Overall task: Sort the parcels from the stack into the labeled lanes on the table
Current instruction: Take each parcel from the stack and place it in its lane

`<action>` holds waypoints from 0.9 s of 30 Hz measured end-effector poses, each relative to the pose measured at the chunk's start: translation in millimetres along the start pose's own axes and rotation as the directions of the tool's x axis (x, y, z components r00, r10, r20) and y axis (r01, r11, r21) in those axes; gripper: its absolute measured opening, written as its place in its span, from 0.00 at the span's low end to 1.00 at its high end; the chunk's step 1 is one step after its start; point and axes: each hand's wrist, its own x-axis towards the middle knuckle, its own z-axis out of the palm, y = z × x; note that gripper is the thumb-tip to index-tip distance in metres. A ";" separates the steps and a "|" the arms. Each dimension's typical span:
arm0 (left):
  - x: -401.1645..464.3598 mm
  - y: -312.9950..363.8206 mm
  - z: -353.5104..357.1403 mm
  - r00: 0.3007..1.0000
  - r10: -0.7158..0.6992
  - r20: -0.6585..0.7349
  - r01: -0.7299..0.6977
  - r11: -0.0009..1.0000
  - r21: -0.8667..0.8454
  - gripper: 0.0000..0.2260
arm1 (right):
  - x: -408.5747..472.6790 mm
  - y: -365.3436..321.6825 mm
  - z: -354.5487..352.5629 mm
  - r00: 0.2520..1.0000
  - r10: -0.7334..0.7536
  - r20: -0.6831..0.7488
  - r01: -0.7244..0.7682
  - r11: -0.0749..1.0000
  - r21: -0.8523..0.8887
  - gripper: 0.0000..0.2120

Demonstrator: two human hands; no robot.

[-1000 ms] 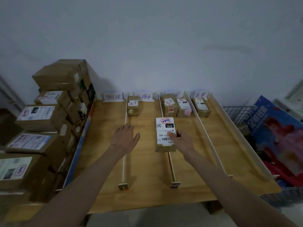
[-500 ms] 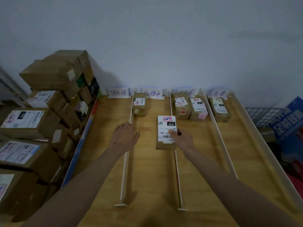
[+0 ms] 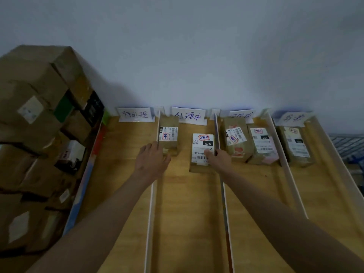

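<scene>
A brown parcel with a white 070 label [image 3: 201, 146] lies in the second lane of the wooden table [image 3: 187, 213], hard against the right divider. My right hand [image 3: 217, 159] rests on its near right corner, fingers on the label. My left hand [image 3: 151, 160] lies flat over the divider [image 3: 151, 203] between the first and second lanes, its fingertips at the near end of another small parcel [image 3: 168, 134] standing at the back of the second lane. The stack of cardboard parcels [image 3: 39, 138] rises at the left.
Four handwritten lane labels [image 3: 189, 114] stand along the back wall. Two parcels [image 3: 236, 140] [image 3: 263, 146] lie in the third lane and one [image 3: 295, 146] in the fourth. White dividers [image 3: 225, 213] separate the lanes. A wire basket [image 3: 346, 144] shows at the far right.
My right hand has pushed the 070 parcel farther up the second lane toward the back. My left hand has advanced with it to the small parcel. The camera has moved closer.
</scene>
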 end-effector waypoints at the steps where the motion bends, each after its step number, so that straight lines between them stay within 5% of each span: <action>1: 12.5 -2.5 3.6 1.000 -0.004 -0.001 0.004 1.000 -0.009 0.21 | 16.2 -1.4 4.6 1.000 0.014 -0.002 -0.014 1.000 -0.002 0.16; 16: 69.9 -39.8 51.9 1.000 0.013 -0.016 -0.013 1.000 0.009 0.24 | 128.8 -0.8 63.8 0.996 0.081 -0.022 -0.083 0.992 -0.099 0.15; 21: 55.0 -36.7 35.5 1.000 -0.008 -0.002 0.008 1.000 0.003 0.25 | 89.5 -17.3 48.8 0.970 -0.221 -0.102 0.168 0.912 -0.374 0.18; 27: 10.2 -16.7 -3.5 0.998 -0.011 -0.063 0.009 1.000 -0.024 0.24 | -0.3 -33.5 17.2 0.840 -0.542 0.009 0.369 0.560 -0.742 0.22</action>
